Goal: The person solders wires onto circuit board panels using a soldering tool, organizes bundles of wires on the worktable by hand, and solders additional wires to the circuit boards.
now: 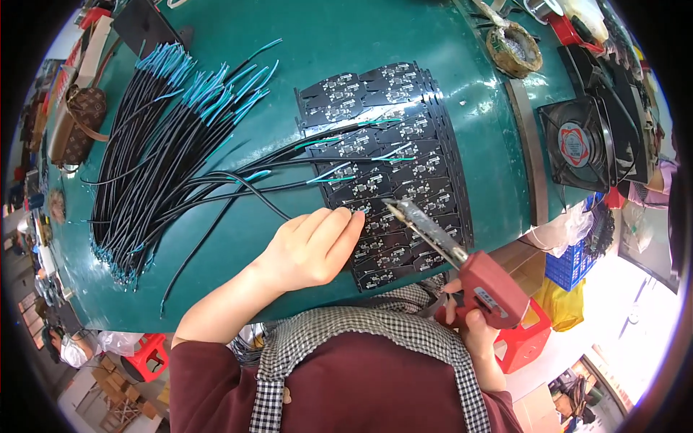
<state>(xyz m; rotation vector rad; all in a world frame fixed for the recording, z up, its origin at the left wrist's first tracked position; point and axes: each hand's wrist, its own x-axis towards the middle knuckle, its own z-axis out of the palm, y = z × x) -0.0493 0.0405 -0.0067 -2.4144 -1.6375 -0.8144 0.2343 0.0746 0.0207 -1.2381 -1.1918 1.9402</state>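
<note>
My left hand is closed in a pinch over the panel of black circuit boards, its fingertips low over the boards. A black cable runs into that hand, and the cable's end is mostly hidden by the fingers. In my right hand is a red soldering gun, gripped by its handle. The gun's metal tip points up and left, close to my left fingertips and just over the boards. Several other black cables lie with their stripped blue-green wire ends across the boards.
A large bundle of black cables with blue-green ends lies on the green table at left. At right, a metal bar lies before a black fan. A round brown pot stands at far right, a brown bag at far left.
</note>
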